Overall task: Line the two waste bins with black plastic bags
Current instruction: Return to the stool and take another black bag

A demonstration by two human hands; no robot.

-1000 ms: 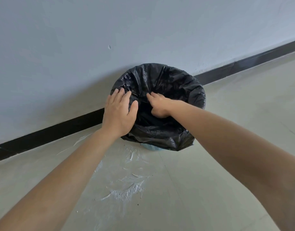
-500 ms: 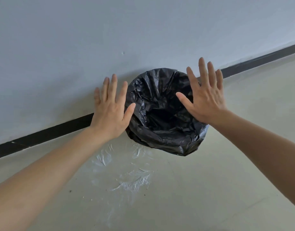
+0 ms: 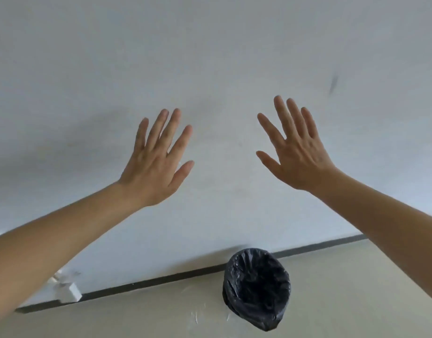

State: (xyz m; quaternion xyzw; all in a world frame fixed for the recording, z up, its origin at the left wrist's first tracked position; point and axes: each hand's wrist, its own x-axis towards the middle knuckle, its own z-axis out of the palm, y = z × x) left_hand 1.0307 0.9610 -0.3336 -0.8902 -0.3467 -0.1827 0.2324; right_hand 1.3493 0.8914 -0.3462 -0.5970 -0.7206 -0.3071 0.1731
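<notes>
A waste bin draped in a black plastic bag (image 3: 257, 287) stands on the floor against the wall, low in the view. The bag covers the rim and hangs down the outside, hiding the bin itself. My left hand (image 3: 156, 162) is raised well above the bin, fingers spread, holding nothing. My right hand (image 3: 295, 152) is raised at the same height on the other side, fingers also spread and empty. Both hands show against the wall, far from the bag. Only this one bin is in view.
A pale wall (image 3: 210, 57) fills most of the view, with a dark skirting strip (image 3: 141, 281) at its foot. A small white box (image 3: 70, 292) sits at the wall's base on the left. White smears mark the beige floor (image 3: 356, 301) near the bin.
Both hands let go of the bag's rim, opened and rose high above the bin. The view has pulled back and tilted up, so the bin looks smaller and lower.
</notes>
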